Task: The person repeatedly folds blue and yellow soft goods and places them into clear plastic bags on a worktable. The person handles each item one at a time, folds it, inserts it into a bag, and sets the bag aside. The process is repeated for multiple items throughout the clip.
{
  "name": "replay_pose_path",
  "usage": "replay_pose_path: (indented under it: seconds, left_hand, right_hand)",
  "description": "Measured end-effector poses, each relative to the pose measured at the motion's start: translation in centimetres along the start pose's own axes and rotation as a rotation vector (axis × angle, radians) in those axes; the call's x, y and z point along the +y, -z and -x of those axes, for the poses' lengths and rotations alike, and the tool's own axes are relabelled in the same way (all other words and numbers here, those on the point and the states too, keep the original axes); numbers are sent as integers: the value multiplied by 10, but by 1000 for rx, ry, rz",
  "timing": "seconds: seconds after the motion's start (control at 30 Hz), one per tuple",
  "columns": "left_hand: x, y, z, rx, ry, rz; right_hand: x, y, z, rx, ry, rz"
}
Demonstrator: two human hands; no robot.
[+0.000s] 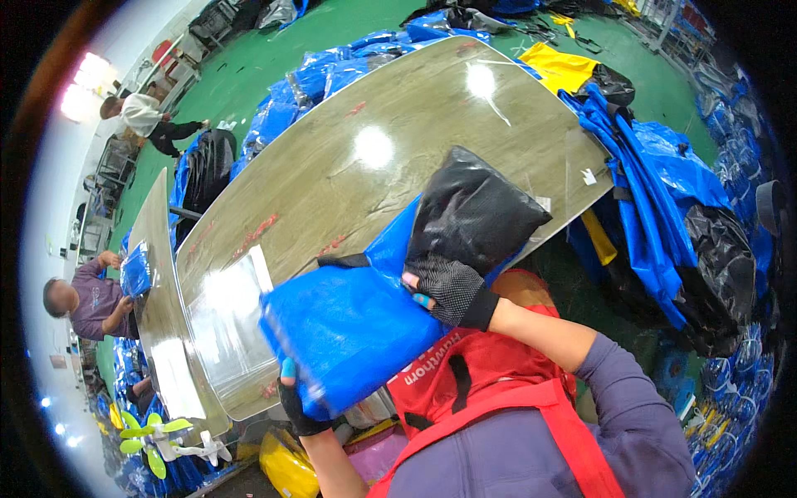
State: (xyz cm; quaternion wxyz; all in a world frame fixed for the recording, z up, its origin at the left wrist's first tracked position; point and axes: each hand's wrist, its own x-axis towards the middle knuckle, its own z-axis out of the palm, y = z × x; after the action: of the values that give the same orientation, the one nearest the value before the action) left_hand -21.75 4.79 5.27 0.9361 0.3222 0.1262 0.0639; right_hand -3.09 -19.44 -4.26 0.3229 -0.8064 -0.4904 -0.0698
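A folded sheet of shiny blue tarpaulin-like material (349, 328) lies across the near edge of the table, in front of my apron. Its black part (473, 207) stretches away to the far right over the tabletop. My right hand (448, 289), in a black dotted fingerless glove, grips the sheet where blue meets black. At the lower left edge of the blue part, my left hand (303, 407) holds on, its thumb up along the side and its other fingers hidden. Left of the sheet lie clear plastic bags (232, 324).
The glossy table (349, 199) has blue packed bundles (311, 79) along its far side. Blue and black sheets (647, 207) hang at the right. A small green-bladed fan (154, 440) stands lower left. A person (95, 299) handles a blue package at another table; another person (141, 116) is farther off.
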Motion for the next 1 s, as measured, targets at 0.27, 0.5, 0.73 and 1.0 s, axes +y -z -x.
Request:
replay_pose_path:
  seconds: [0.27,0.5,0.73,1.0]
  left_hand:
    - [-116,-145,-148,-742,-814,-2051]
    - [-149,-144,-184,-965,-632,-2044]
    - [-167,-126,-180,-858,-707,-2175]
    - [-139,-161,-250,-773,-777,-2144]
  right_hand:
    - [13,-12,36,102,-452,-1698]
    - [-3,-2,44,134,-493,-1983]
    - [-25,155,24,-586,-380,-144]
    - [89,127,22,288,-244,224]
